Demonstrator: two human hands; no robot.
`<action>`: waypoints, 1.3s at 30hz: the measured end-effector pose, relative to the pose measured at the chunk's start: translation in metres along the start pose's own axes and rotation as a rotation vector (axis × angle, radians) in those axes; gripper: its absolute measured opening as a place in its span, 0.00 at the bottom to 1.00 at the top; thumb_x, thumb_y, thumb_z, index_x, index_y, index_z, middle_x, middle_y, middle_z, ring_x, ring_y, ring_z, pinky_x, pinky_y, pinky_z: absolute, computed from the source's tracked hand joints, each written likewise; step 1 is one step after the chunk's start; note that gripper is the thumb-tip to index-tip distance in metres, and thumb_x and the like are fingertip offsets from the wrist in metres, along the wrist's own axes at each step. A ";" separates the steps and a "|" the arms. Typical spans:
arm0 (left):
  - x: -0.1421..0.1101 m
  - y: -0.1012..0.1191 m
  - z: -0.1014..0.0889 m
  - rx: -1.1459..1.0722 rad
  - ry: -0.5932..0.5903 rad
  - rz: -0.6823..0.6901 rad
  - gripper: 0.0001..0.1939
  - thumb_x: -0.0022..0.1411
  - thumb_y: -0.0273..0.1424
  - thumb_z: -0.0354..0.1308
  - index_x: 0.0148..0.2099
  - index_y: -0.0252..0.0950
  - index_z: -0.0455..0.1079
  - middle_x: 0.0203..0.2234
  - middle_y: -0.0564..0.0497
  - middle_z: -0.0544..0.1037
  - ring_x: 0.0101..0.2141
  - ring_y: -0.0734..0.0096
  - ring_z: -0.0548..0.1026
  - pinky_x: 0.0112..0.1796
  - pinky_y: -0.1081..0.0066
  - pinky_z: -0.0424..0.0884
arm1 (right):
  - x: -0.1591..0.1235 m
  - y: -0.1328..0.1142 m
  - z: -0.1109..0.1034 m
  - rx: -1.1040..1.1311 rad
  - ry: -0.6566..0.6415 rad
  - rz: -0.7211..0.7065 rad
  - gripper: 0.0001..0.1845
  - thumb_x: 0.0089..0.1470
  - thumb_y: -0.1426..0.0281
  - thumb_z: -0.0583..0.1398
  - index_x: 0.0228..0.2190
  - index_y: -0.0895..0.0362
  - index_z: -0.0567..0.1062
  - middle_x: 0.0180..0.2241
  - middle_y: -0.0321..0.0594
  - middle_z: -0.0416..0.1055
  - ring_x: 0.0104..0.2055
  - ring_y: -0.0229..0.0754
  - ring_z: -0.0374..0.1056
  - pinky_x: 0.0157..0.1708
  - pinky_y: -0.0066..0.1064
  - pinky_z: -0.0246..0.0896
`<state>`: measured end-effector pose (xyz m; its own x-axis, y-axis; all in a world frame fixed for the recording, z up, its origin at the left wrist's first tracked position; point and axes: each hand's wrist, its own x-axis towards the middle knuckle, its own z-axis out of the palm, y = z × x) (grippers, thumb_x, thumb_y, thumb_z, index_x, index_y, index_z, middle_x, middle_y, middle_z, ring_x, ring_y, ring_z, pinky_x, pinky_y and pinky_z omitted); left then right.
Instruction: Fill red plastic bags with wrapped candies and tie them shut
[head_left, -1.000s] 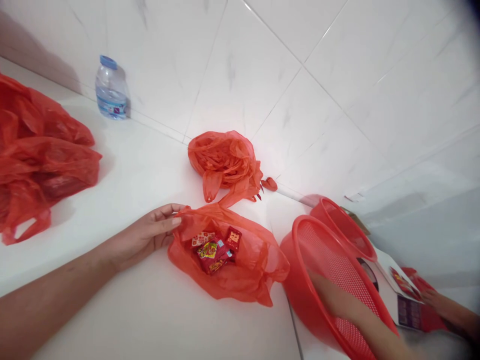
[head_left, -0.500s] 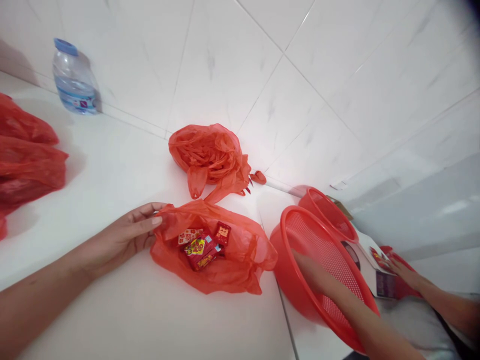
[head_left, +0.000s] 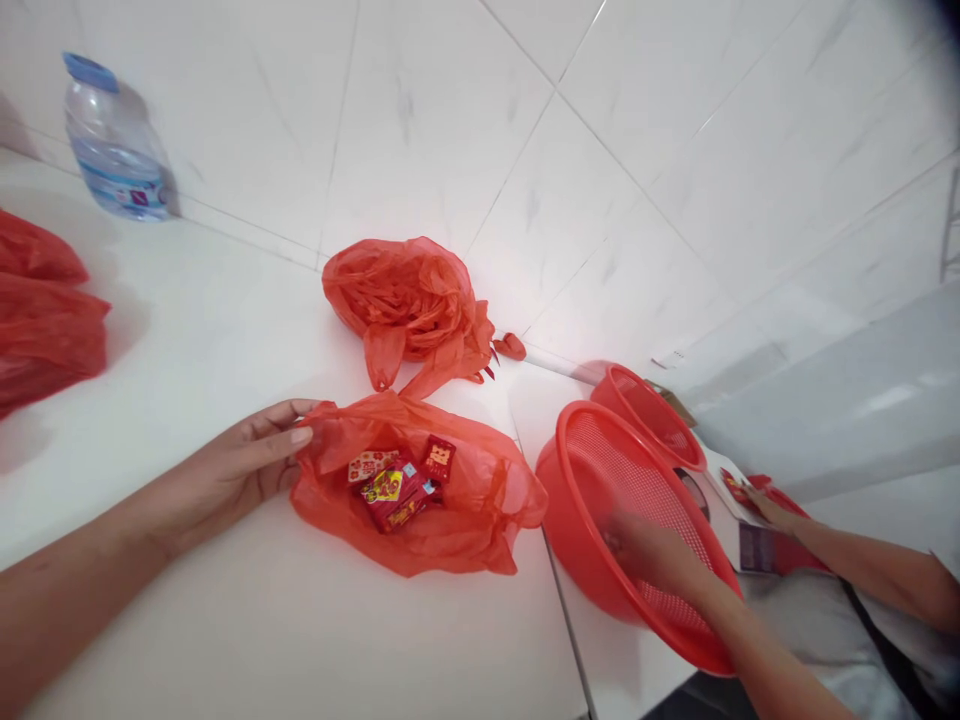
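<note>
My left hand pinches the left edge of a red plastic bag between thumb and fingers. The bag lies spread on the white table with its mouth held apart. Inside it are several small wrapped packets, mostly red, one with a yellow patch. On the right, my right hand is inside a red mesh basket, over its hollow. Motion smears its fingers, so what they hold, if anything, is unclear. The basket stands tilted in view, just beside the bag's right end.
A crumpled heap of red bags lies behind the open bag, against the tiled wall. At left are another red bag and a water bottle. A second red basket and another person's hand are at the right.
The view has swung right, shifting everything leftward. My right hand, earlier hidden deep in the basket, has come up into sight within it. My left hand keeps its hold on the bag.
</note>
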<state>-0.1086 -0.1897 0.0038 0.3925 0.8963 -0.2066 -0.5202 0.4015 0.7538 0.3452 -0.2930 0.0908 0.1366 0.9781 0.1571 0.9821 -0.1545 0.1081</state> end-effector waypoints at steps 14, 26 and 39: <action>-0.005 0.001 0.001 0.019 -0.105 0.053 0.13 0.58 0.32 0.61 0.47 0.40 0.69 0.40 0.48 0.78 0.36 0.67 0.77 0.37 0.70 0.75 | -0.013 -0.171 -0.016 0.359 0.246 -0.619 0.17 0.48 0.77 0.55 0.42 0.53 0.67 0.42 0.42 0.71 0.40 0.43 0.70 0.38 0.34 0.67; -0.002 -0.005 -0.002 0.131 -0.086 0.073 0.13 0.59 0.31 0.60 0.47 0.39 0.68 0.42 0.47 0.77 0.36 0.68 0.77 0.38 0.70 0.73 | 0.059 -0.198 0.041 0.416 0.087 -0.418 0.33 0.53 0.75 0.56 0.60 0.56 0.57 0.59 0.46 0.59 0.57 0.49 0.61 0.51 0.41 0.61; 0.006 -0.024 0.003 0.855 0.179 0.398 0.42 0.46 0.38 0.68 0.61 0.44 0.56 0.62 0.43 0.58 0.58 0.48 0.62 0.53 0.55 0.64 | 0.056 -0.187 0.050 0.711 -0.058 -0.591 0.32 0.45 0.56 0.65 0.52 0.48 0.68 0.49 0.38 0.71 0.48 0.47 0.67 0.47 0.36 0.62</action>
<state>-0.0916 -0.1942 -0.0138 0.1478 0.9812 0.1243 0.1664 -0.1486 0.9748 0.1754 -0.2024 0.0305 -0.4240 0.8793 0.2169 0.7407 0.4745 -0.4756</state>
